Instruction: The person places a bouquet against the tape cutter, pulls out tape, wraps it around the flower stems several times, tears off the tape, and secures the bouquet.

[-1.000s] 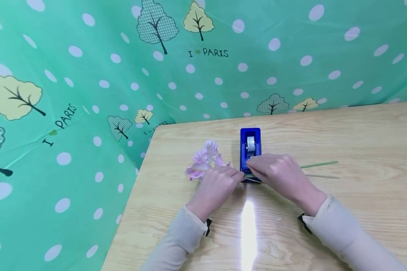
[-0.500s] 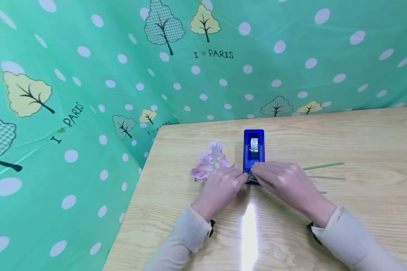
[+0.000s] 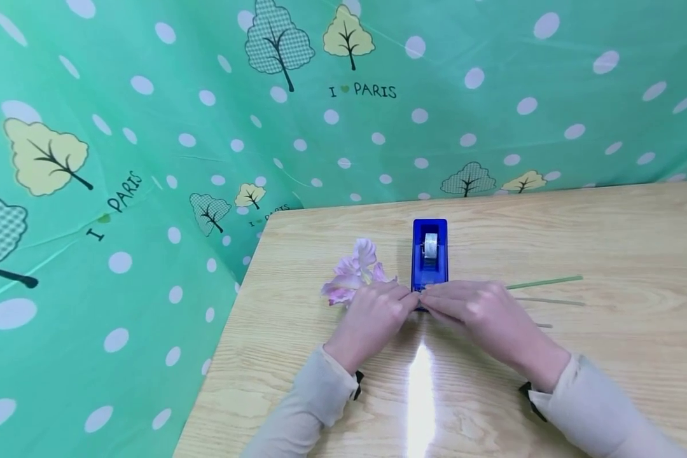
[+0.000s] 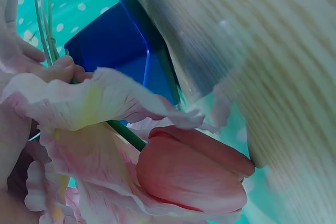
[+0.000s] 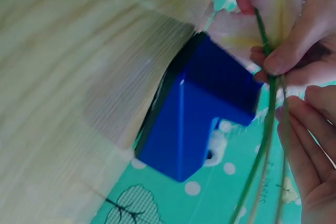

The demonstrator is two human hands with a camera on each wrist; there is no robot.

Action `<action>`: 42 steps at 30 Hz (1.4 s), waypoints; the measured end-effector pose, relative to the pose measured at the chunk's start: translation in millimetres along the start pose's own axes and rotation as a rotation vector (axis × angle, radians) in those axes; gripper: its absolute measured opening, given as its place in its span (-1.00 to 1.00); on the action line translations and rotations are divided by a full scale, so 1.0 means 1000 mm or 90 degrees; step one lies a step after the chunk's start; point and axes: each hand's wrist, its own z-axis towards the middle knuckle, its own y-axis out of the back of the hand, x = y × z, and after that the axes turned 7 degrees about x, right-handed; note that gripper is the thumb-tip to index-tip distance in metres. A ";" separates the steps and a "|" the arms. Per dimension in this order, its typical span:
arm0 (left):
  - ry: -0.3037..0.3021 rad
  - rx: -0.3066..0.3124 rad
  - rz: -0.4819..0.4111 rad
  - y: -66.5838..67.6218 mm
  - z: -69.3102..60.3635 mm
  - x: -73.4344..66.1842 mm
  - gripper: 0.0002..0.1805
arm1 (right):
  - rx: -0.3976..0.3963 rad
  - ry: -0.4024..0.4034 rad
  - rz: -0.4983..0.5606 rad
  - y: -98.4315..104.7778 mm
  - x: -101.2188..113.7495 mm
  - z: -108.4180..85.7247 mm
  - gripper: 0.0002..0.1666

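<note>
Stems [image 5: 267, 124]: pinched by left hand [image 3: 374, 316], near pink flowers [image 4: 191, 174]
Right hand [image 3: 489, 318]: fingertips near them, can't tell if pinching
Blue dispenser [image 5: 178, 124]: beside both

- Table: before the cloth [image 3: 492, 114], which hangs behind and to the left.
- Tape dispenser [image 3: 429, 275]: on the table [image 3: 618, 254], its near end at both hands' fingertips.
- Tape roll [image 3: 430, 246]: in the dispenser.
- Flower bloom [image 3: 346, 283]: left of the dispenser — behind the left hand [image 3: 372, 321].
- Tulip head [image 4: 194, 171]: against the bloom's petals.
- Stem ends [image 3: 546, 282]: right of the dispenser — out past the right hand [image 3: 495, 324].
</note>
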 end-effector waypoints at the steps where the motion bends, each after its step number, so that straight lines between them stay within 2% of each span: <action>1: 0.000 0.000 -0.001 0.000 0.000 0.000 -0.89 | 0.000 -0.001 0.002 0.000 0.001 0.000 -0.64; 3: 0.001 -0.002 -0.003 0.000 0.000 0.000 -0.87 | 0.003 -0.003 0.008 -0.001 0.002 -0.001 -0.59; 7: 0.008 -0.010 -0.007 -0.001 0.001 0.000 -0.86 | 0.026 -0.018 0.003 -0.002 0.004 -0.002 -0.76; 12: 0.014 -0.020 -0.022 0.000 0.001 0.000 -0.85 | 0.050 -0.025 -0.009 -0.002 0.005 -0.003 -0.68; 18: 0.017 -0.034 -0.048 0.000 0.002 -0.002 -0.86 | 0.056 -0.035 -0.020 -0.002 0.005 -0.006 -0.70; 26: 0.023 -0.020 -0.062 -0.001 0.003 -0.004 -0.85 | 0.059 -0.051 0.015 0.002 0.006 -0.009 -0.74; 31: 0.030 -0.016 -0.062 0.000 0.002 -0.004 -0.88 | 0.076 -0.115 0.028 0.001 0.008 -0.011 -0.61; 34: 0.029 -0.019 -0.065 0.001 0.002 -0.004 -0.91 | 0.077 -0.154 0.017 0.001 0.008 -0.011 -0.62; 38: 0.025 -0.025 -0.055 0.001 0.003 -0.004 -0.88 | 0.048 -0.193 0.032 -0.001 0.008 -0.008 -0.71; 42: 0.019 -0.029 -0.031 0.002 0.003 -0.004 -0.88 | 0.029 -0.239 0.078 -0.004 0.009 -0.003 -0.72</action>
